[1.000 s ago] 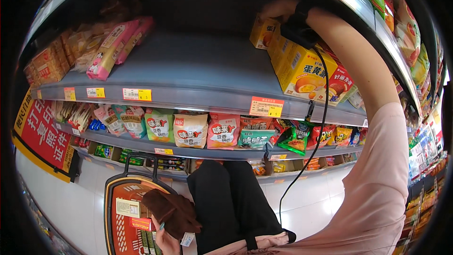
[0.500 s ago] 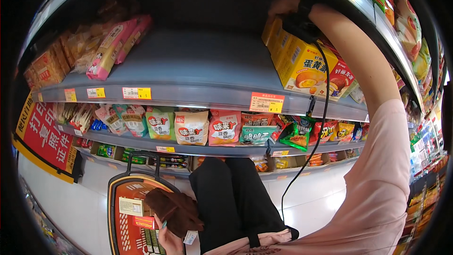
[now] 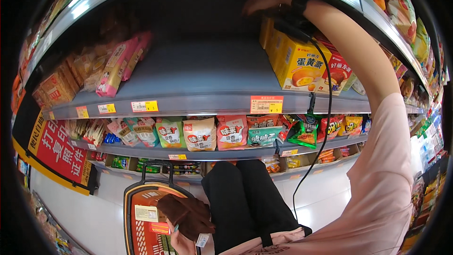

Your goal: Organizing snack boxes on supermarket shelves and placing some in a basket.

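My right hand point(image 3: 264, 1) reaches into the shadowed back of the upper shelf, just above and left of the yellow pie boxes point(image 3: 302, 68); its fingers are dim and blurred. A black strap and device point(image 3: 290, 23) at that wrist trail a cable down past a red box point(image 3: 337, 63). Low at the bottom, my left hand point(image 3: 179, 241) grips a dark brown cloth point(image 3: 181, 212) with a white tag, over an orange basket point(image 3: 134, 231) containing small packets and boxes.
Pink packages point(image 3: 118, 61) and brown packs point(image 3: 56, 89) lie left on the same shelf point(image 3: 203, 71). Snack bags point(image 3: 200, 134) line the shelf below. A red sign point(image 3: 61, 146) stands left. My bent black-clad legs point(image 3: 236, 198) are over the white tiled floor point(image 3: 311, 208). An upper shelf edge point(image 3: 358, 0) arches overhead.
My right hand has moved left, away from the box tops toward the dark back of the shelf. The view has shifted slightly, with the basket and left hand appearing farther right.
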Action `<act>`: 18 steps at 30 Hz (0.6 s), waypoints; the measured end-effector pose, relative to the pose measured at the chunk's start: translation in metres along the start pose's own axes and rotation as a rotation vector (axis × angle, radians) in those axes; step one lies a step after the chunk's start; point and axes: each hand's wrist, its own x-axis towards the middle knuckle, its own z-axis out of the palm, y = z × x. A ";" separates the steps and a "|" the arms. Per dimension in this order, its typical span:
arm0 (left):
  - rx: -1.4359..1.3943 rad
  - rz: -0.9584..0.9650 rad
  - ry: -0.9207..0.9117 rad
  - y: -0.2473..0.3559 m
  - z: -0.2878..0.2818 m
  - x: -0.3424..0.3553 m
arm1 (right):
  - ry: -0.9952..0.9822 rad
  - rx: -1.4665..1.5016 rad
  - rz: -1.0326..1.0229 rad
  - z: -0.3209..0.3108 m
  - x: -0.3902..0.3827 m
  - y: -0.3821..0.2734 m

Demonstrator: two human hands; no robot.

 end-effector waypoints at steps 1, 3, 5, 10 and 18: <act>-0.004 0.015 0.013 0.001 -0.001 -0.003 | 0.056 -0.076 -0.188 -0.007 0.002 -0.010; -0.002 0.055 0.046 0.008 -0.009 -0.009 | -0.013 -0.129 -0.463 -0.004 -0.029 -0.088; -0.014 0.039 0.033 0.010 0.008 -0.012 | 0.037 -0.114 -0.549 -0.002 -0.077 -0.128; 0.063 0.210 0.035 0.013 0.025 -0.016 | 0.393 -0.050 -0.891 0.054 -0.186 -0.195; 0.258 0.346 -0.018 0.054 0.058 -0.057 | -0.432 1.150 -0.771 0.238 -0.245 -0.221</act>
